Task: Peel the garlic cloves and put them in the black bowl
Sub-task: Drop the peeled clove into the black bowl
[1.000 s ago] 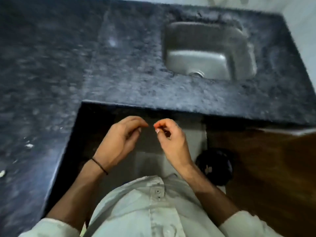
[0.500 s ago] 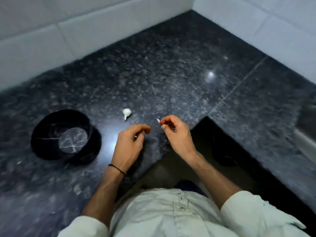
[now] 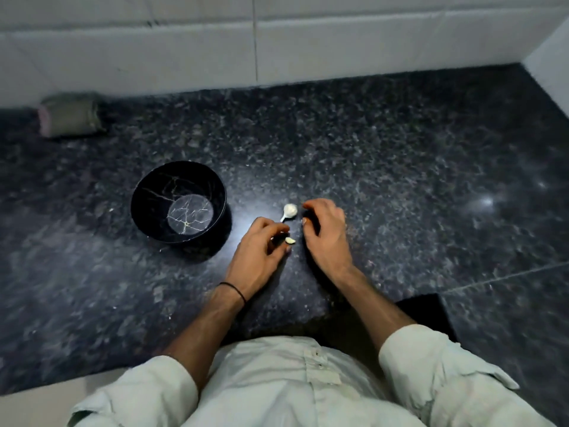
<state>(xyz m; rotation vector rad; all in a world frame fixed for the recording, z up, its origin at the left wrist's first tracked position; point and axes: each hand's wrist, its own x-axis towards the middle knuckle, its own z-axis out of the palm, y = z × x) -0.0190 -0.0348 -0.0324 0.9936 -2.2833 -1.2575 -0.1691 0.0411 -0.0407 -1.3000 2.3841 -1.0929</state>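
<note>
The left hand has its grip clamped on a small clove, low over the desk. The right hand has its grip apart, with the fingers curled, at 3 o'clock of a second clove that lies on the desk. The bowl stands at 9 o'clock of both hands.
</note>
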